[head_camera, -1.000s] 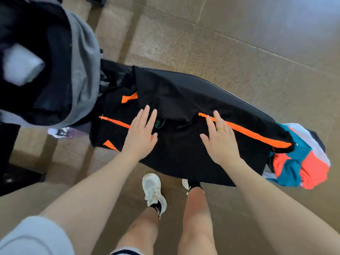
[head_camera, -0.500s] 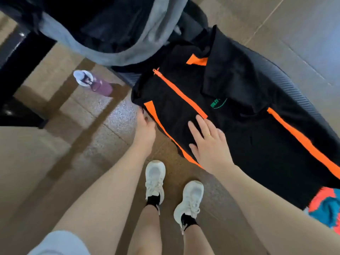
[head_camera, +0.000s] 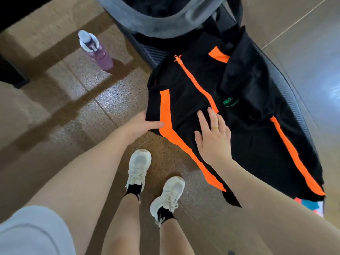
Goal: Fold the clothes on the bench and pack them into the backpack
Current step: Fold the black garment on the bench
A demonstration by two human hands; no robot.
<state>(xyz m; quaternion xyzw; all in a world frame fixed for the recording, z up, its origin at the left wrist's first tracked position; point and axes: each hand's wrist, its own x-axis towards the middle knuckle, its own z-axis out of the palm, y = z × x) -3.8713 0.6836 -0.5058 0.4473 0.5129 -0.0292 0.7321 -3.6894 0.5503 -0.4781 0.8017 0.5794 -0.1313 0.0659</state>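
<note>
- Looking down through the head camera, the only view we get: a black zip-up jacket with orange stripes and orange zipper [head_camera: 230, 115] is spread flat along a dark ribbed bench [head_camera: 287, 85], its near edge hanging off the side toward the person.
- Left hand [head_camera: 143, 124] is pinching the jacket's near-left edge, thumb on top right at the orange stripe, the other fingers tucked under the cloth where I can't see them.
- Right hand [head_camera: 213, 133] lies flat with fingers straight, palm pressing the chest panel just below the zipper. Not gripping anything, just pinning.
- The bit that matters: the jacket's long axis runs along the bench, from the collar end up top to the hem at lower right. The gripped edge sits on the left hand's side, and the flat right hand is just beside it further in, so my guess is the left side folds over toward that right hand.
- Backpack: a grey-and-black fabric backpack with a wide open mouth [head_camera: 165, 21] sits at the top of the bench, just past the collar, nearer the left hand.
- Count: one jacket, one backpack, one bench, a single multicoloured teal-and-coral garment [head_camera: 311, 206] peeking out under the hem, and one purple water bottle with a white cap [head_camera: 97, 52] standing on the floor, well apart.
- Nothing from this jacket is packed yet, I'd say.
</note>
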